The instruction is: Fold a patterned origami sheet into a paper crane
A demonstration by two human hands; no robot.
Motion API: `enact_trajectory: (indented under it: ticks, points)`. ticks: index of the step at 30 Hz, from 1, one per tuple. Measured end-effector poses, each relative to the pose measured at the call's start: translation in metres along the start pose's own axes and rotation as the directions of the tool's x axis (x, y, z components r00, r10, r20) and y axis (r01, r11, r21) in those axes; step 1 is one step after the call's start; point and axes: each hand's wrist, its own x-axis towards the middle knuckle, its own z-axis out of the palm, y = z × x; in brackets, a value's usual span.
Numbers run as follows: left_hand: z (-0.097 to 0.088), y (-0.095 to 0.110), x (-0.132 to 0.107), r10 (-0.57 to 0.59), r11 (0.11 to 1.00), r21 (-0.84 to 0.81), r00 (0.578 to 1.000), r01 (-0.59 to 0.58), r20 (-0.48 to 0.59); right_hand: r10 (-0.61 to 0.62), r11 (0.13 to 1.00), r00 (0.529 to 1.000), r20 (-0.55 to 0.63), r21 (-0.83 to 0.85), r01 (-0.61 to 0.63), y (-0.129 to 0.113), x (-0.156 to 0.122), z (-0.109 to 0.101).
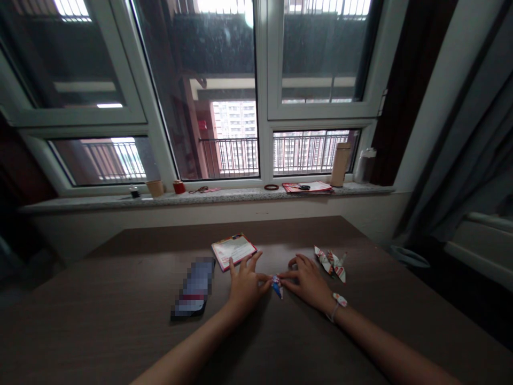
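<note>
A small piece of folded paper [277,287], blue with a coloured pattern, is between my two hands, its pointed end towards me. My left hand [245,283] pinches its left side with thumb and forefinger, while the other fingers spread out over the edge of a stack of printed paper sheets [232,250]. From the right, my right hand [310,280] grips the other side of the folded piece between its fingertips. The wrist of that hand wears a bracelet with a pale charm. Just beyond it lie folded paper pieces [331,263] with printed pattern.
A phone [194,289] with a blurred screen lies left of my left hand on the brown table [120,331]. Along the windowsill [236,195] stand a paper cup [154,188], a red spool [178,187], scissors [199,190], red-edged papers [316,187] and a tan flask [340,164].
</note>
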Motion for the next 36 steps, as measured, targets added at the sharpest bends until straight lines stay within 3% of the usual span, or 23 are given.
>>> enact_trajectory:
  ticks: [28, 36]
  points:
    - [-0.005, 0.005, 0.0, -0.044, 0.999, 0.013, 0.999, 0.044, -0.022, 0.107, 0.973, 0.993, -0.046, 0.209, -0.095, -0.004, -0.001, 0.001]
    - [0.004, 0.001, 0.006, -0.07, 0.997, -0.011, 0.997, 0.07, 0.013, -0.04, 0.988, 0.997, -0.067, 0.149, 0.05, -0.01, -0.004, -0.002]
